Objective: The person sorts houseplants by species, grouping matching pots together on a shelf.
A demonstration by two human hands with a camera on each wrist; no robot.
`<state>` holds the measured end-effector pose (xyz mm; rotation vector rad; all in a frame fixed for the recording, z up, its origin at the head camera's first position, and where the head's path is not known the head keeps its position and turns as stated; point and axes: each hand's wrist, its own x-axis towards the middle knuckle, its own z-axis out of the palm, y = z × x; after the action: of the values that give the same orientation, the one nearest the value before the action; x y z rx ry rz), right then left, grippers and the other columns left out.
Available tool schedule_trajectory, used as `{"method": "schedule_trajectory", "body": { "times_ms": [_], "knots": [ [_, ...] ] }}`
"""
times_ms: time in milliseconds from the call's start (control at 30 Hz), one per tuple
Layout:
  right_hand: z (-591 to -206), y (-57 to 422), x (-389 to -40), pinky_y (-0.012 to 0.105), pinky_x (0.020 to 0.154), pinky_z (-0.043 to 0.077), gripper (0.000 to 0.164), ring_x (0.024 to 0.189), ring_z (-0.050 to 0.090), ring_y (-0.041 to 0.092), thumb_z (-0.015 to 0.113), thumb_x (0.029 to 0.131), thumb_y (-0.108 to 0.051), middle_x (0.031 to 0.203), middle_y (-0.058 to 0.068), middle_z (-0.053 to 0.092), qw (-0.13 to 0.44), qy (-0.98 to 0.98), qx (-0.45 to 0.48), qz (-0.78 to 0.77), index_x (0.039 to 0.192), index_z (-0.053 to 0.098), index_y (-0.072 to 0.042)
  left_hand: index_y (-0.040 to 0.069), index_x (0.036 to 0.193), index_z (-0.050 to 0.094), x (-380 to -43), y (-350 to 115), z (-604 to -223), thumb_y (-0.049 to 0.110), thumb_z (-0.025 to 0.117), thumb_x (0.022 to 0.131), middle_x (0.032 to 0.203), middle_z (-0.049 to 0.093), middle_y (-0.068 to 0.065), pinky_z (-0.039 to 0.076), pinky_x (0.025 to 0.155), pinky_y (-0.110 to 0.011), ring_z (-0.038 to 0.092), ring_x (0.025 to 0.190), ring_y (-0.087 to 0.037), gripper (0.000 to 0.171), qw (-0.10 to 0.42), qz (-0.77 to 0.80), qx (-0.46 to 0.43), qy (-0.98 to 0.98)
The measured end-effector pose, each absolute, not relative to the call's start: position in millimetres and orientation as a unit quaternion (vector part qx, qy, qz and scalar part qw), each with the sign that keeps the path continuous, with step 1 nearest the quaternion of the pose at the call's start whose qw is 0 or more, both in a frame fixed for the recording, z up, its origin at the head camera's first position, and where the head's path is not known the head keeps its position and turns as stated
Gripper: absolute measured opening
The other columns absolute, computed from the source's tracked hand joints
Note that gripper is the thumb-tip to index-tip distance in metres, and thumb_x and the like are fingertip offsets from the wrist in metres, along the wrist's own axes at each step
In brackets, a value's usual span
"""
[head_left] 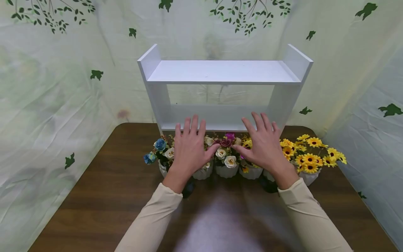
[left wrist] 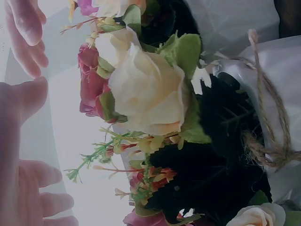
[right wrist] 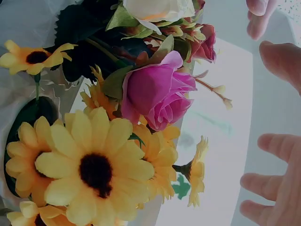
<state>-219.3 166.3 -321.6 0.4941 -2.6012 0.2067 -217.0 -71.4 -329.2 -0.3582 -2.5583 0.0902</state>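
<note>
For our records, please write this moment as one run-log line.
left hand: open, holding nothing | right hand: open, holding nothing | potted flowers: in row on brown table | white shelf: behind potted flowers

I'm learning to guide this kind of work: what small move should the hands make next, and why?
Perhaps lower the right hand and grip the sunflower pot: the hand holds nothing, that pot is the rightmost and on the same side, and no pot shows on the shelf.
</note>
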Motion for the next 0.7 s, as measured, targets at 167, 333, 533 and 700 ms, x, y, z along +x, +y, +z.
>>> {"method": "schedule_trajectory", "body": {
  "times_ms": [167,333,533,700],
  "knots": [
    [-320,169,-220,0.072,0.110,0.024,0.086,0.147,0.024,0.047,0.070,0.083,-0.056,0.157,0.024,0.032,0.241,-0.950,0.183,0.082,0.150,0.040,-0.011,0.009,0.152,0.038,-219,-72,-329,0.073,0.047,0.089,0.158,0.036,-0.017,0.031,0.116,-0.060,0.035,0.146,-0.037,0.089,0.275,0.024,-0.144,-0.950],
    [-317,169,-219,0.070,0.111,0.026,0.072,0.146,0.028,0.045,0.071,0.087,-0.043,0.152,0.022,0.041,0.243,-0.943,0.190,0.125,0.145,0.047,-0.008,0.007,0.149,0.042,-218,-78,-326,0.062,0.056,0.091,0.156,0.041,-0.017,0.034,0.115,-0.059,0.040,0.143,-0.036,0.081,0.285,-0.013,-0.169,-0.943],
    [-318,184,-212,0.066,0.110,0.034,0.049,0.136,0.045,0.044,0.076,0.085,-0.022,0.132,0.022,0.061,0.281,-0.908,0.225,0.212,0.127,0.063,-0.001,0.004,0.137,0.056,-213,-99,-314,0.038,0.069,0.090,0.143,0.056,-0.017,0.046,0.107,-0.053,0.055,0.130,-0.035,0.061,0.315,-0.093,-0.224,-0.918],
    [-317,214,-196,0.064,0.105,0.037,0.040,0.126,0.052,0.043,0.079,0.079,-0.009,0.122,0.023,0.066,0.309,-0.888,0.237,0.244,0.116,0.067,0.002,0.000,0.129,0.062,-210,-128,-297,0.028,0.071,0.089,0.133,0.063,-0.018,0.050,0.101,-0.051,0.061,0.123,-0.035,0.049,0.314,-0.157,-0.235,-0.906]
  ]
}}
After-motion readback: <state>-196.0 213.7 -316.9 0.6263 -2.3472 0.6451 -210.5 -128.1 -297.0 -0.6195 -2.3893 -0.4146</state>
